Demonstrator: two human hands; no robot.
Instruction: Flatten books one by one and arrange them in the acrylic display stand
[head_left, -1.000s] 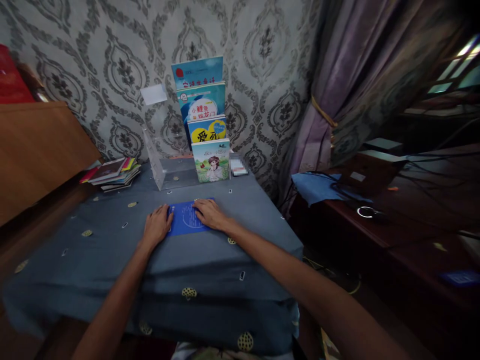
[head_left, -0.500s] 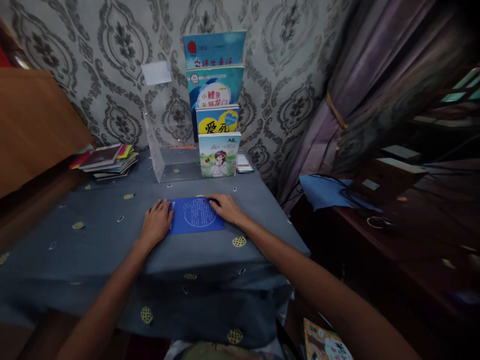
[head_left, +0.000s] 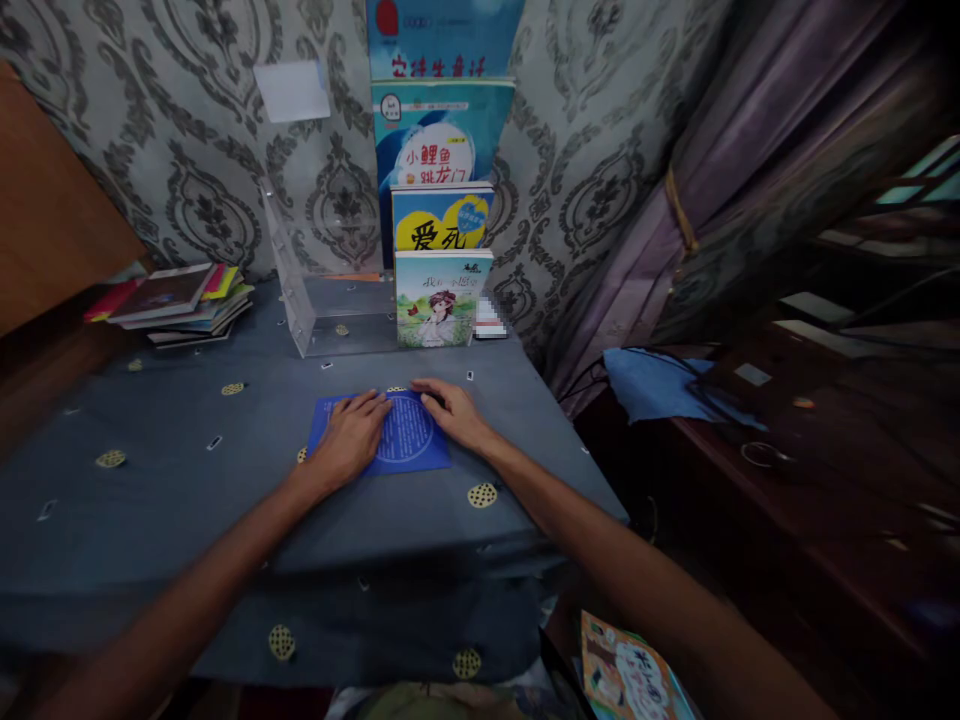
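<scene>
A thin blue book (head_left: 409, 440) lies flat on the grey-blue tablecloth (head_left: 187, 470). My left hand (head_left: 346, 440) rests palm down on the book's left half, fingers stretched out. At the book's right edge my right hand (head_left: 454, 412) lies flat, fingers extended and touching the cover. Behind the book stands a clear acrylic rack (head_left: 315, 300) with several children's books (head_left: 442, 215) tiered upright in its right side.
A stack of books (head_left: 176, 302) sits at the table's back left by a wooden board (head_left: 45, 210). A curtain (head_left: 720, 170) hangs at right over a dark desk (head_left: 810, 420) with a blue cloth (head_left: 649, 378). Another book (head_left: 630, 675) lies low by the table's near edge.
My left hand slid rightward from the book's left edge onto its cover. The right hand stayed at the right edge. The camera moved closer and tilted down.
</scene>
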